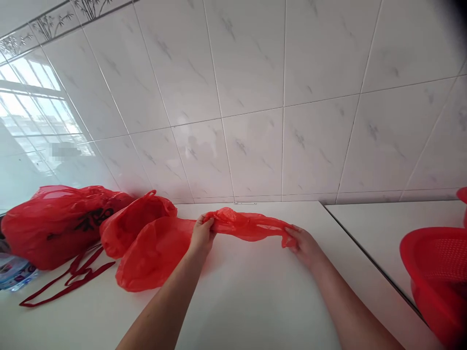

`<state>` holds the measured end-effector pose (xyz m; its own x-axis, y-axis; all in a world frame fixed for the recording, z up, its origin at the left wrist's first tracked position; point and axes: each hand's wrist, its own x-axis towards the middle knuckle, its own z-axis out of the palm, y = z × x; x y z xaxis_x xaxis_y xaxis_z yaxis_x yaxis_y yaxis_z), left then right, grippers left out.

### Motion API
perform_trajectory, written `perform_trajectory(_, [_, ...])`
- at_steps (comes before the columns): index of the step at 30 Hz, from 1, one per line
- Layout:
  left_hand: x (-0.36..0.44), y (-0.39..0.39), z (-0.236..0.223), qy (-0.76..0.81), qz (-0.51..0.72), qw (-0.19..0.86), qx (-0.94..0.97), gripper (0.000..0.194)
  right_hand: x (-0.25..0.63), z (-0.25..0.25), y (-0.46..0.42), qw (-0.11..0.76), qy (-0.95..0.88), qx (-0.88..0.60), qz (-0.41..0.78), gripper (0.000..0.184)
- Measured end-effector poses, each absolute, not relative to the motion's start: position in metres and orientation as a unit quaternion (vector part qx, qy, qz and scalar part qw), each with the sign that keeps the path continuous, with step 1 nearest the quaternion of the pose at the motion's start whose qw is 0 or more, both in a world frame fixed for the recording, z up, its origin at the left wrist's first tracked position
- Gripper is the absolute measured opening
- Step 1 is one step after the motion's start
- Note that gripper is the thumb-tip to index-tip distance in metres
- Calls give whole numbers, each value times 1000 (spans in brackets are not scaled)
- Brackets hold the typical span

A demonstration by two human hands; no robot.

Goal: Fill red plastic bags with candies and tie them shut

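A thin red plastic bag [251, 226] is stretched sideways between my hands above the white counter [255, 291]. My left hand [203, 232] grips its gathered left part, thumb on top. At the bag's right end, the fingers of my right hand [299, 243] are closed on the plastic. Left of my left hand lies a puffed-out spread of red plastic [156, 255]; my wrist hides whether it joins the held piece. Another crumpled red plastic bag [136, 226] rests behind it.
A large, full red bag [69, 223] with black lettering sits at the left, its red straps [78, 277] trailing on the counter. Beside it lies a clear plastic bottle [16, 272]. A red perforated basket [438, 272] stands at the right edge. Behind rises a tiled wall [251, 146].
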<state>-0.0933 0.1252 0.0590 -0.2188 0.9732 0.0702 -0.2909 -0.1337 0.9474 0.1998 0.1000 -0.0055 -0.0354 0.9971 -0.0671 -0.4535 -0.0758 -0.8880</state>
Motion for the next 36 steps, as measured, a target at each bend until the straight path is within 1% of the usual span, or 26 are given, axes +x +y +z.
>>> perform_trajectory(4, [-105, 121, 58, 501, 621, 442, 410, 15, 207, -7, 100, 593, -351, -350, 634, 30])
perform_trajectory(7, [-96, 106, 60, 538, 626, 358, 436, 21, 205, -5, 96, 605, -352, -326, 635, 31])
perform_trajectory(10, [-74, 89, 68, 521, 625, 284, 508, 25, 199, 2, 89, 581, -371, -327, 646, 31])
perform_trajectory(12, [-60, 80, 71, 470, 561, 251, 634, 28, 194, 6, 84, 555, -394, -342, 648, 35])
perform_trajectory(14, [-50, 75, 69, 412, 466, 239, 746, 37, 192, 9, 81, 542, -412, -358, 639, 42])
perform_trajectory(15, [-48, 75, 67, 397, 432, 248, 771, 39, 192, 9, 81, 546, -411, -364, 633, 44])
perform_trajectory(16, [-47, 75, 63, 395, 418, 267, 773, 35, 194, 9, 81, 557, -402, -371, 624, 45])
perform_trajectory(19, [-54, 78, 52, 427, 440, 314, 725, 10, 201, 5, 85, 602, -352, -398, 596, 40])
perform_trajectory(20, [-58, 78, 49, 437, 454, 322, 707, 8, 203, 4, 86, 611, -339, -406, 589, 38])
perform_trajectory(24, [-67, 73, 41, 462, 509, 361, 630, 21, 208, 4, 88, 613, -327, -429, 577, 34])
perform_trajectory(26, [-67, 68, 37, 460, 530, 388, 598, 27, 209, 7, 89, 620, -323, -455, 552, 34])
perform_trajectory(29, [-63, 59, 28, 438, 557, 432, 558, 33, 212, 16, 88, 649, -309, -525, 456, 30])
perform_trajectory(33, [-54, 49, 19, 400, 585, 500, 498, 32, 203, 48, 74, 691, -301, -607, 252, 25])
perform_trajectory(36, [-51, 45, 20, 384, 588, 521, 485, 29, 178, 78, 55, 684, -419, -581, 142, 20])
